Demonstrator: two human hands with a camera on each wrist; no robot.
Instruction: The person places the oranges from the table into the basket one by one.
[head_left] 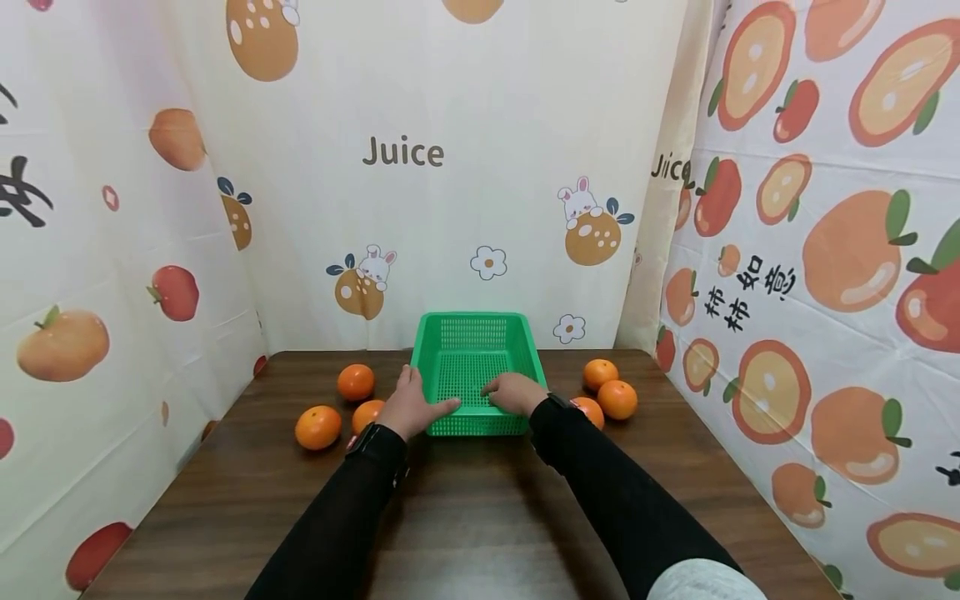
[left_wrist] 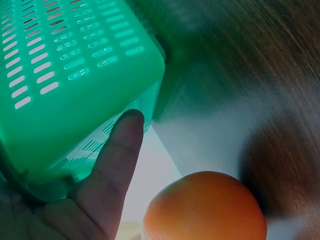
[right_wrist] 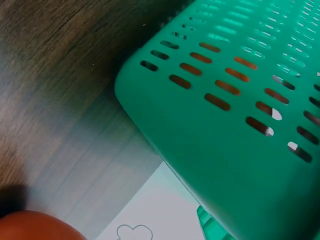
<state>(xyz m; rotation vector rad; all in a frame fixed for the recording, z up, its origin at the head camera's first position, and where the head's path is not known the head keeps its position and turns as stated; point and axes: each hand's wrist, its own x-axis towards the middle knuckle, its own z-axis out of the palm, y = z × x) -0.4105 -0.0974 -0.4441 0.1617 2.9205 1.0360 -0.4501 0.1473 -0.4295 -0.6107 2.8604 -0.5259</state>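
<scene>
A green plastic basket [head_left: 477,425] with slotted walls stands on the table between both hands. My left hand [head_left: 411,407] is at its near left corner. The fingers point forward along the outside of the left wall, while the straight thumb [left_wrist: 120,150] reaches over the front rim. At the near right corner my right hand [head_left: 515,392] reaches over the rim, a finger pointing left inside the basket. The basket wall [right_wrist: 170,125] hides that hand in the right wrist view; I cannot tell whether it grips anything. One orange fruit [left_wrist: 207,210] lies near the left hand.
Several orange fruits, including one at the near left [head_left: 318,427], lie left of the basket. To its right are 3 more, among them a front one [head_left: 617,400]. Behind the brown wooden table [head_left: 465,517] hangs a fruit-printed cloth [head_left: 480,183], continuing along both sides.
</scene>
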